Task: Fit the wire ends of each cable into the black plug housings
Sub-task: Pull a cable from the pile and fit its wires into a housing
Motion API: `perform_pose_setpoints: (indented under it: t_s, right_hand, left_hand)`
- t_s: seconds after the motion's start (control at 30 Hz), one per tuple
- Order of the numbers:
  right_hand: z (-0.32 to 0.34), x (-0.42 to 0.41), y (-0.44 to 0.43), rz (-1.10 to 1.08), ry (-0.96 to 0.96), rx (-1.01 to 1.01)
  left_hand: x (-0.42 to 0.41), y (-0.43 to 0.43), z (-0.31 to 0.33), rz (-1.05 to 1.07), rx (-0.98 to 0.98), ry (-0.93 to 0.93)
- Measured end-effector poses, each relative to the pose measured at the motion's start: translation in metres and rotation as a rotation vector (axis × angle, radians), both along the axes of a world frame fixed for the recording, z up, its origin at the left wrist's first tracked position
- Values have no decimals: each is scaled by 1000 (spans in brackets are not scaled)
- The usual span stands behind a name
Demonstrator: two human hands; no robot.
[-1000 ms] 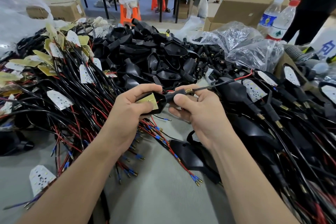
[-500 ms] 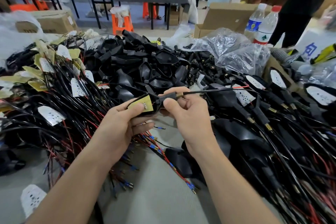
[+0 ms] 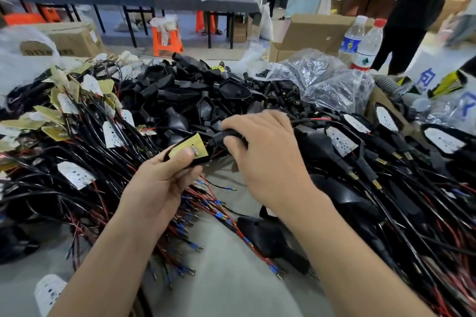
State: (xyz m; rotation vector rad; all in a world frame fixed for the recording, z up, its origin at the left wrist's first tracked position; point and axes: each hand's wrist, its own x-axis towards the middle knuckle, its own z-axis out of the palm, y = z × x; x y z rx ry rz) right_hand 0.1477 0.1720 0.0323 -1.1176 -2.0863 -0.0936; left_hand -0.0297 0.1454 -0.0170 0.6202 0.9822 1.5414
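Note:
My left hand (image 3: 159, 183) grips a black plug housing (image 3: 198, 159) that holds a yellow circuit board (image 3: 190, 148), with the thumb pressed on the board. My right hand (image 3: 265, 157) pinches the black cable sleeve (image 3: 221, 137) at the housing's neck. The cable's black and red wire (image 3: 314, 119) runs off to the right from under the fingers. A heap of empty black housings (image 3: 206, 95) lies behind the hands.
Bundles of black and red cables with white and yellow boards (image 3: 77, 136) fill the left. Fitted housings with cables (image 3: 373, 152) pile up at the right. Clear plastic bags (image 3: 322, 80), two water bottles (image 3: 360, 44) and cardboard boxes (image 3: 309, 36) stand behind. People stand at the back right.
My right hand has slid left along the cable, up to the housing's neck. The sleeve now sits against the housing. The view has tilted upward a little.

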Motion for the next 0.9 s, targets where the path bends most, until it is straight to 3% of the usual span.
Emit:
perform_pose_setpoints:
  t_s: [0.1,0.2,0.33,0.43,0.57,0.73,0.9]
  right_hand:
    - [29,-5,7,102,-76,-113]
    - [63,-7,9,181,-175,-88]
    - [97,8,4,69,-404,22]
    - [110,31,-11,5,-430,67]
    - [111,75,-31,-197,-340,-6]
    - [82,135,-47,-508,-230,-263]
    - [40,174,-46,-625,-41,-334]
  left_hand:
    - [0,-2,10,7,9,-76]
    - [3,-4,22,1,34,-97]
    - [14,0,47,-53,75,-161]
    - [34,11,69,-89,57,-134]
    - [84,31,92,-121,21,30]
    - [149,58,98,-110,4,402]
    - [191,58,92,-206,107,744]
